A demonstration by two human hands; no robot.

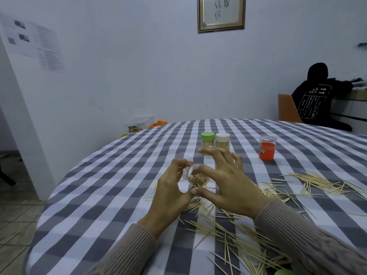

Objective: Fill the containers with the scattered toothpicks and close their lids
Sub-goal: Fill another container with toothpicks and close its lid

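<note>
Holding the clear open container point(195, 178) tilted with its mouth toward the camera, the left hand point(170, 192) curls around it from the near-left side, thumb underneath and fingers over the rim, so the toothpick tips packed inside show end-on. The right hand point(224, 184) sits just right of that container, its index finger bent over the mouth and touching the toothpicks; the other fingers are spread and raised, gripping nothing that I can make out. In my judgement the next move turns on this: the loose toothpicks point(234, 233) lie on the checked counter point(103, 195) nearer the camera and to the right of the container, on the right hand's side, so that hand is better placed to gather them while the left keeps the mouth facing it. Their long axes point many ways, so a bunch would need aligning with the container's axis. Beyond the container stand the green-lidded container point(207, 142) and white-lidded container point(222, 141), both closed; a red-filled jar point(267, 148) stands farther right.
</note>
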